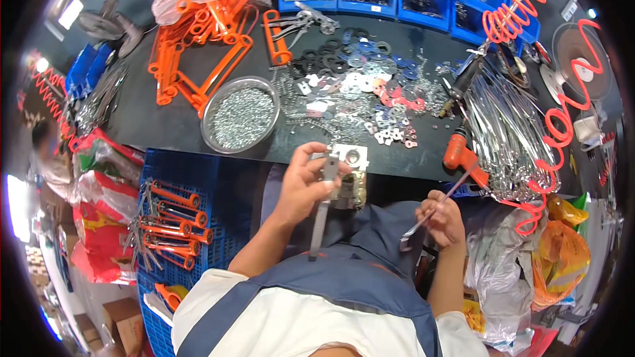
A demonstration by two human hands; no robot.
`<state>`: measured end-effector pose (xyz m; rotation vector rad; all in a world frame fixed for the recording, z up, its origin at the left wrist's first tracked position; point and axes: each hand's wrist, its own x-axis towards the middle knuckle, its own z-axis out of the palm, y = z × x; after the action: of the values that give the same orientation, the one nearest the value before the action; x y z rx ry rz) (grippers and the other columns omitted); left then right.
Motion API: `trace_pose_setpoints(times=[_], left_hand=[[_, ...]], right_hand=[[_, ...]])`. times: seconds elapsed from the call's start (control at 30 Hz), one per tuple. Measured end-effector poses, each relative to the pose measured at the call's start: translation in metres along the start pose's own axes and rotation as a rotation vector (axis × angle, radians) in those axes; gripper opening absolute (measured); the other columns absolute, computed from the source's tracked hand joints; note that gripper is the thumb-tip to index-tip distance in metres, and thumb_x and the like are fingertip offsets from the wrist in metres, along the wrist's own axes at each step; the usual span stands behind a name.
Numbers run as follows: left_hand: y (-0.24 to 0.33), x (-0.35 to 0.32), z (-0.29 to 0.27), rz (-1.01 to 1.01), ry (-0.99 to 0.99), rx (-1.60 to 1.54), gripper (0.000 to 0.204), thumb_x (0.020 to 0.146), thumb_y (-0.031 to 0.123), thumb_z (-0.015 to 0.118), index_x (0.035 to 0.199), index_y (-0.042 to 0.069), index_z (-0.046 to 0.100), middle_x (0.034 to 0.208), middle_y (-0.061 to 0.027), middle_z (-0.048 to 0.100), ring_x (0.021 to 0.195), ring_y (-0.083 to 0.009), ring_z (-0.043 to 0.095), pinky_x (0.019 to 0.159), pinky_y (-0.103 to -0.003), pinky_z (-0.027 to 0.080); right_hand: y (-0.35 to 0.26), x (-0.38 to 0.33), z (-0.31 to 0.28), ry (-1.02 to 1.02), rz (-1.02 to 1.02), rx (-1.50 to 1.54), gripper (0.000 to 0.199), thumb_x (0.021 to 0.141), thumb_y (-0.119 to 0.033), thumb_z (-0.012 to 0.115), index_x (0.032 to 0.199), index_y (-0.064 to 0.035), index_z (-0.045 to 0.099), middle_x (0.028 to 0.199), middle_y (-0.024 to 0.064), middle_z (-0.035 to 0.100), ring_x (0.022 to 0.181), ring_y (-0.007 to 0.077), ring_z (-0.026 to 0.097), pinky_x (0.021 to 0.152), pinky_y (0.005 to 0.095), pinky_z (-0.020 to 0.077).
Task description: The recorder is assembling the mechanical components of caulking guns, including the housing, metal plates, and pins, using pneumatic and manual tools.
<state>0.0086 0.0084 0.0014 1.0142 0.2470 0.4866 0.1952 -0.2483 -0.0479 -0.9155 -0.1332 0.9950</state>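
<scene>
My left hand (pixel 305 182) is closed around a flat grey metal bar (pixel 321 221), whose lower end points down toward my apron. It is beside a small metal fixture (pixel 352 157) at the table's front edge. Lower and to the right, my right hand (pixel 444 219) grips a thin metal rod (pixel 460 182). The rod is slanted, its flattened, bent end low on the left and its other end up near an orange power driver (pixel 461 152). Both hands are apart from each other.
A clear bowl (pixel 207 125) of small metal pieces, orange frames (pixel 231 59) and loose washers (pixel 360 82) lie on the table (pixel 132 119). Blue bins (pixel 367 8) line the back. Metal rods (pixel 509 132) and a red coiled hose (pixel 559 129) are right; a blue crate (pixel 228 201) is left.
</scene>
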Motion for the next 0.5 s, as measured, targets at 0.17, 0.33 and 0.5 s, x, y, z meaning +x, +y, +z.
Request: trace_pose_setpoints(times=[0.17,0.33,0.5], left_hand=[[0.003,-0.005,-0.003,0.004,0.022,0.101,0.051,0.083,0.001,0.055,0.127,0.001,0.029,0.105,-0.0178,0.062,0.085,-0.0134,0.058,0.08,-0.026,0.045],[0.011,-0.012,-0.013,0.056,0.015,0.328,0.049,0.086,0.001,0.055,0.128,0.003,0.029,0.111,-0.0172,0.062,0.088,-0.0116,0.059,0.07,-0.023,0.048],[0.015,-0.021,-0.023,0.129,0.031,0.603,0.049,0.085,0.002,0.057,0.126,0.003,0.03,0.115,-0.0165,0.061,0.088,-0.0068,0.057,0.065,-0.019,0.047]], right_hand=[[0.0,0.03,0.047,0.45,-0.48,-0.202,0.031,0.099,-0.025,0.042,0.105,0.0027,0.055,0.063,0.0,0.042,0.047,0.0015,0.03,0.038,0.0174,0.0206],[-0.004,-0.017,0.139,-0.382,-0.372,-1.188,0.025,0.09,-0.011,0.054,0.111,0.0019,0.057,0.079,0.0162,0.055,0.073,0.0273,0.058,0.069,0.0298,0.0455],[-0.001,0.001,0.152,-0.398,-0.523,-1.508,0.027,0.089,-0.007,0.054,0.114,0.001,0.056,0.075,0.012,0.052,0.061,0.0251,0.055,0.055,0.0325,0.0439]])
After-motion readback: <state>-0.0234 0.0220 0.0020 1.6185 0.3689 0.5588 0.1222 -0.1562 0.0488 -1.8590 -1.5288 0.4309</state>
